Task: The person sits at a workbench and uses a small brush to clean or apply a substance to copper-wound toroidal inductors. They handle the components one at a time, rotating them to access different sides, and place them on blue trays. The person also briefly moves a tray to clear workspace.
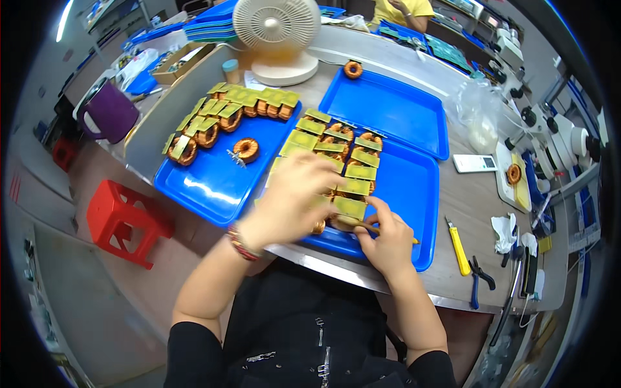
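My left hand [294, 197] is smeared by motion above the rows of copper-wound ring coils, and I cannot make out its fingers. My right hand [389, 238] pinches a slim brush-like tool [362, 224] with a yellow-brown handle, its wide end against the nearest coils. Those coils stand in rows in the middle blue tray [406, 194], with flat yellow-green boards [360, 172] on them. More coils with such boards [228, 111] line the far side of the left blue tray [200, 194]. One bare coil [246, 150] lies there with its wire ends sticking out.
Behind the trays stand a white fan [275, 26] and an empty blue tray [385, 107] with a coil [352, 69] at its corner. At right lie a yellow cutter [458, 249], pliers [477, 284] and a scale [511, 174] bearing a coil. A red stool [126, 220] stands left.
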`<state>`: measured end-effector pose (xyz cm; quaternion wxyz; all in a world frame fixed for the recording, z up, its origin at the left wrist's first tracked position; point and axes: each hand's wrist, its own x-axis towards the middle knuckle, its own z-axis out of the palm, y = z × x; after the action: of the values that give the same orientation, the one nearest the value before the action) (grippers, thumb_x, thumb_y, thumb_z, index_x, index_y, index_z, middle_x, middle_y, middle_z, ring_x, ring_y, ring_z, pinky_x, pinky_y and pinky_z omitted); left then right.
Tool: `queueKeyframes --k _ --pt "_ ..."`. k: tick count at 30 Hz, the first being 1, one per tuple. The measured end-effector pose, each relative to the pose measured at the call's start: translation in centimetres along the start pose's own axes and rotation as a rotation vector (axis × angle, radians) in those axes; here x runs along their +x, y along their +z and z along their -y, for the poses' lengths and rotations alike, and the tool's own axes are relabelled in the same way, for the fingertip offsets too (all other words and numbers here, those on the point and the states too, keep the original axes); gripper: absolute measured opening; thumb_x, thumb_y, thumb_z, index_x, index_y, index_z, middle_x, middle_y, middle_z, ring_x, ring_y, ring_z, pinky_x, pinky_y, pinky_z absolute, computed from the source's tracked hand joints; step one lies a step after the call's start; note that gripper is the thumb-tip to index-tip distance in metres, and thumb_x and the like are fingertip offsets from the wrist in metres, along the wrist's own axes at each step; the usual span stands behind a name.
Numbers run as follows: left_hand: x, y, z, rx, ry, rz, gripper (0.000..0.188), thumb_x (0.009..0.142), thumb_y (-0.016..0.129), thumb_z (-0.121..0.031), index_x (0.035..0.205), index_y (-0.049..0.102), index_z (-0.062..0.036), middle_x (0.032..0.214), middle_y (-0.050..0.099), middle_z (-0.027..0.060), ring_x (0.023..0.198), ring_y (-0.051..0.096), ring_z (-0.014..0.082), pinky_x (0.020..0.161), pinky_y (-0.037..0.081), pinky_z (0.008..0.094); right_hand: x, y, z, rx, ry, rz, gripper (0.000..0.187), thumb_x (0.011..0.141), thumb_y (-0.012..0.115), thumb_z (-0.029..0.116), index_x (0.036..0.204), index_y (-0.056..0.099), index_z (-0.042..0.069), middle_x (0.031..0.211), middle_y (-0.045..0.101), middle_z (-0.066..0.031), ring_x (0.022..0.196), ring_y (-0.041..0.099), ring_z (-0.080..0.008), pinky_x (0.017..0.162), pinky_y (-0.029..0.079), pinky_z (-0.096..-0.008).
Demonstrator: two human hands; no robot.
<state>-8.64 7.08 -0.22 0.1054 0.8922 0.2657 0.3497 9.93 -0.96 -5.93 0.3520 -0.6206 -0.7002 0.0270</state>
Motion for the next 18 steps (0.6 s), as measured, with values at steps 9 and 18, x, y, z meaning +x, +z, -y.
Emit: queueKeyframes --k 9,18 --pt "-2.4 -4.1 14.4 0.442 -0.644 0.532 0.054 0.069 0.064 -0.031 0.120 0.049 -0.0259 0.106 0.049 0.0174 0.103 0.045 0.0343 0.090 0.038 0.0408 0.5 0.5 0.6 0.039 0.078 0.066 0.038 0.071 0.070 0.019 0.097 0.045 0.008 0.061 0.058 -0.0056 0.058 0.060 -0.0257 0.047 0.044 -0.0355" --pt "-3.8 -6.0 11.6 -0.809 -0.862 -0.104 0.028 0.086 0.055 -0.024 0.109 0.050 -0.0090 0.093 0.057 0.0097 0.086 0.057 0.0218 0.077 0.047 0.0314 0.6 -0.5 1.1 0.034 0.109 0.022 0.052 0.063 0.077 0.027 0.100 0.046 0.007 0.061 0.056 -0.0039 0.059 0.058 -0.0216 0.049 0.044 -0.0337"
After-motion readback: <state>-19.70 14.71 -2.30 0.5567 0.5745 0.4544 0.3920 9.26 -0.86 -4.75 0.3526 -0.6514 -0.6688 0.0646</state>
